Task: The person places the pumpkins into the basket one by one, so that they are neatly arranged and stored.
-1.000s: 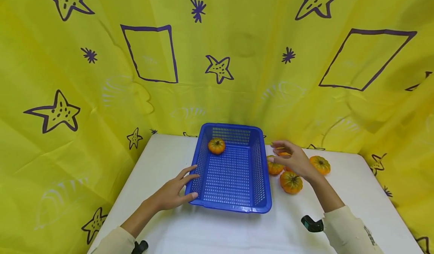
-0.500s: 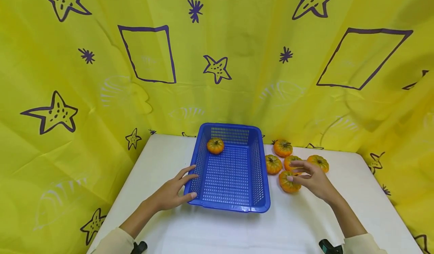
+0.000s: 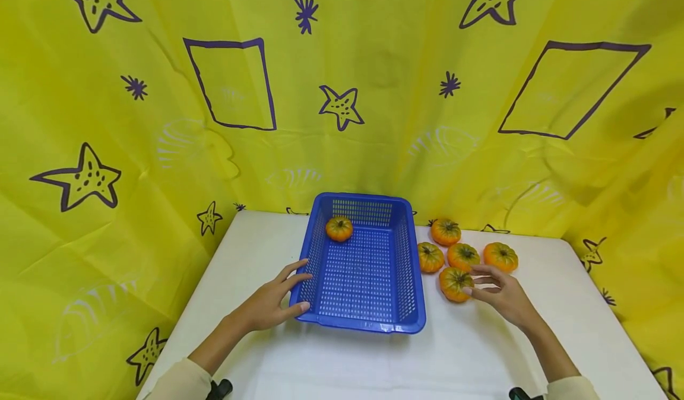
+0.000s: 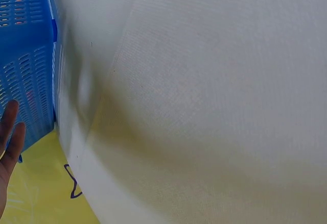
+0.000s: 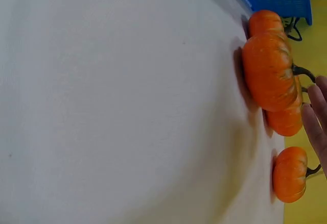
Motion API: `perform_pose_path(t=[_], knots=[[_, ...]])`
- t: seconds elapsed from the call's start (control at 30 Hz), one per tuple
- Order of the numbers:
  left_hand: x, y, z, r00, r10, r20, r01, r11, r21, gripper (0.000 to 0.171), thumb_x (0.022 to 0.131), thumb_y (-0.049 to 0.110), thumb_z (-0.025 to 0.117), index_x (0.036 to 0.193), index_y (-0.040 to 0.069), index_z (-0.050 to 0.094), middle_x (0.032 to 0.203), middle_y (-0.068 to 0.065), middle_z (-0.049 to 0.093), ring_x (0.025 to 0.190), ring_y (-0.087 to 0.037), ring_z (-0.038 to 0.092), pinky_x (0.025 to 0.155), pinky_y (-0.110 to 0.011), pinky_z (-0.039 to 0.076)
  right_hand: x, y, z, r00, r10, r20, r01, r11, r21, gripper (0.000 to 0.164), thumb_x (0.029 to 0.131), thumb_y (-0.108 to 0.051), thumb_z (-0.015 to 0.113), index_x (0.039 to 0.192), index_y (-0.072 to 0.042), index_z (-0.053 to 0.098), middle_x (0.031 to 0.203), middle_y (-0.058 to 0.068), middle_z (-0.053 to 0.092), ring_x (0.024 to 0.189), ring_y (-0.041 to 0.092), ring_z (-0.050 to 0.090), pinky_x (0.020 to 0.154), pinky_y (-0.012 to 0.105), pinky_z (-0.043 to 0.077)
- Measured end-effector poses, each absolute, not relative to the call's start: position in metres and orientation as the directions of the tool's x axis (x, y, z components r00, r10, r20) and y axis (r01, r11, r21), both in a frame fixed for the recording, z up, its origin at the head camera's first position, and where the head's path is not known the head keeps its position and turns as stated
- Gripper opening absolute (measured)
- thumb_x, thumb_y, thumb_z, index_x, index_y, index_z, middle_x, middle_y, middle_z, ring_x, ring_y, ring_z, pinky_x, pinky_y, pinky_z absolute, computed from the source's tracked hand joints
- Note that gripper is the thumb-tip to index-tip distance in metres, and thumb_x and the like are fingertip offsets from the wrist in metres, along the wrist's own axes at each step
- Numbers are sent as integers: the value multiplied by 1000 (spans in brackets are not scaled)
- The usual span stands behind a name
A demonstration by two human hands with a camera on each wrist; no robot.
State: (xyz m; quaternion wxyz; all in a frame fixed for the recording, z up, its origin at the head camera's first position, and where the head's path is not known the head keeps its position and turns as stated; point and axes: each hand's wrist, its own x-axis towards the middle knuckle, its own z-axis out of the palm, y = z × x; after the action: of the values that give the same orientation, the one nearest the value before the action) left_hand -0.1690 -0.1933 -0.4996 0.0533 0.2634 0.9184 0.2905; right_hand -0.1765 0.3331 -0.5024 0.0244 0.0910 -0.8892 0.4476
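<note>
My left hand (image 3: pixel 269 304) lies at the near left side of a blue plastic basket (image 3: pixel 369 327), its spread fingers touching the rim. A small orange pumpkin (image 3: pixel 339 229) sits in the far left corner of the basket. To the right, my right hand (image 3: pixel 504 298) hovers by the nearest loose pumpkin (image 3: pixel 453 285), fingers loosely bent and holding nothing. In the right wrist view, the fingertips are close to the dark stem (image 5: pixel 303 71) of the front pumpkin (image 5: pixel 270 72); whether they touch it I cannot tell.
Loose pumpkins stand right of the basket: one beside its wall (image 3: pixel 430 258), one at the back (image 3: pixel 446 232), one in the middle (image 3: pixel 462 256), one farther right (image 3: pixel 500 257). They rest on a white table (image 3: pixel 331 364). A yellow patterned curtain (image 3: pixel 385 151) borders the table.
My right hand has moved right and toward me, from above the back pumpkins to beside the nearest one. The left hand and basket have stayed in place.
</note>
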Motion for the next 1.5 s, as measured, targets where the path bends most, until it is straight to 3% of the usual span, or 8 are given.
perform_pose_path(t=[0.1,0.17,0.37,0.43,0.63,0.97,1.3,1.5], knots=[[-169,-193,-499,-855,515,60,458,696,552,62,95,51,62,147,21,50,167,4,22,138,-40,49,98,-58,52,-177,335,-510,-987,-101,125,-161,595,-787,54,88,-15,78,131,7,56,124,28,63,97,-2,61,77,14,54],[-169,-193,-498,-855,516,58,458,698,550,62,95,52,61,147,21,50,167,4,22,138,-40,49,99,-58,52,-177,337,-514,-990,-82,111,-138,614,-777,57,87,-18,79,133,6,55,126,27,62,99,2,61,77,14,53],[-170,-193,-497,-855,517,47,453,698,554,63,95,53,61,147,21,50,167,4,22,138,-41,48,99,-59,52,-178,335,-528,-999,-45,0,-30,659,-752,73,86,-28,81,141,5,47,134,31,57,115,42,61,77,21,55],[-170,-193,-497,-854,518,47,453,696,557,63,95,55,60,147,21,50,167,3,22,139,-41,48,99,-59,52,-177,333,-531,-999,-31,-38,8,667,-745,78,84,-31,81,143,5,45,136,32,55,117,48,59,78,28,58],[-170,-193,-497,-858,511,42,443,698,563,63,94,56,59,147,21,51,167,4,22,138,-41,48,98,-59,52,-177,327,-533,-997,-18,-74,40,707,-706,84,82,-37,82,143,8,45,141,32,52,119,48,58,84,42,58],[-169,-192,-497,-863,503,42,438,706,556,62,94,52,61,148,23,50,167,5,21,139,-41,48,98,-59,52,-182,323,-536,-999,-23,-47,15,735,-678,82,80,-31,85,139,10,47,137,33,54,112,44,62,82,35,54],[-168,-193,-497,-855,515,64,458,692,558,62,95,54,59,147,19,51,167,2,23,139,-39,47,101,-59,50,-184,319,-538,-999,-33,-27,-6,736,-677,86,79,-34,85,142,10,45,136,35,53,114,48,60,91,55,54],[-167,-193,-497,-853,519,56,456,686,567,64,96,56,57,147,17,51,167,1,22,140,-41,47,101,-60,50,-183,317,-537,-998,-42,-39,-4,727,-687,84,82,-30,83,142,12,43,137,37,51,116,51,58,93,58,53]])
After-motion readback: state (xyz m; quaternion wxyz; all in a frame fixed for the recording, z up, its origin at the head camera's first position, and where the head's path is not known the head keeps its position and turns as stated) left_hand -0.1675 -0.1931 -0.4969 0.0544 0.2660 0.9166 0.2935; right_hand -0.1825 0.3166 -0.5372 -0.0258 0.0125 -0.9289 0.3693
